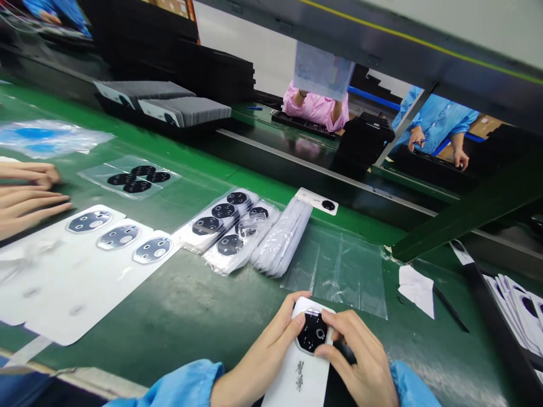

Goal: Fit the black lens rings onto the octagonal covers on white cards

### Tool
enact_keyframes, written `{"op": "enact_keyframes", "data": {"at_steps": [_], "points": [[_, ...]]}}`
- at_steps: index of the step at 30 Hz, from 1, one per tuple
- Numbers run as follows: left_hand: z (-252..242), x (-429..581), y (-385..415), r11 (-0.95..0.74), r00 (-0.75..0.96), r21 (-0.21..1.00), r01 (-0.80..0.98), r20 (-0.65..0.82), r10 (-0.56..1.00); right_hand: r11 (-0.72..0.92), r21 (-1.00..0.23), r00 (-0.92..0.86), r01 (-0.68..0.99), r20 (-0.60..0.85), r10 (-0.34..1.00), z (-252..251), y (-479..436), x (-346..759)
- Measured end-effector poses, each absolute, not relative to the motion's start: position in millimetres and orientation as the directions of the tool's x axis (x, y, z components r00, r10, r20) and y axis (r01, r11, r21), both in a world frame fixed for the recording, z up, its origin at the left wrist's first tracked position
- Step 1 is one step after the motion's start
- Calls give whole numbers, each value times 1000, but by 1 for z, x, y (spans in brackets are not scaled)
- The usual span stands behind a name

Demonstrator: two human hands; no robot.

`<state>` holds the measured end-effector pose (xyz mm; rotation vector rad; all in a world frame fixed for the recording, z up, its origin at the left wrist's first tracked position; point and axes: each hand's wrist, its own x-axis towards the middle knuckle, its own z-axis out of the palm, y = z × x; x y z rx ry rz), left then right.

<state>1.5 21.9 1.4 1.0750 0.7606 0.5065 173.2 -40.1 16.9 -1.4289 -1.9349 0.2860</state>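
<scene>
A white phone back panel [299, 370] with black printed characters is held low in front of me, tilted slightly. On its upper part sits a black octagonal camera-shaped piece [311, 333] with a shiny rim. My left hand [269, 342] grips the panel's left edge, thumb resting by the piece. From the right, my right hand [360, 356] closes thumb and fingertips on the panel's edge and the piece's rim. Beyond my hands lie a clear plastic sheet [339, 268] and bagged stacks of camera-shaped pieces [231, 244].
At left, another person's hands [29, 195] rest near a large white sheet [72, 277] bearing three octagonal pieces. Racked panels [195, 112] stand behind. A green post [462, 209] rises at right, beside a paper scrap [416, 289] and a tray of panels [515, 311]. Co-workers sit opposite.
</scene>
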Motion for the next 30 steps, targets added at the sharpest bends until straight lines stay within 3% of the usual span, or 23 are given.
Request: {"op": "enact_keyframes", "data": {"at_steps": [7,12,22,30], "points": [[6,4,20,605,662,778,-167,-366,654,347,-561,-121,752,401,908,16,-40,171],[10,4,20,623,670,758,-191,-364,647,356,-552,-137,754,399,907,17,-40,171],[4,-1,22,382,696,924,-11,-267,667,385,-523,-148,760,439,886,18,-37,173],[3,-2,23,284,677,958,37,-233,698,407,-479,-162,778,473,866,22,-35,172]]}}
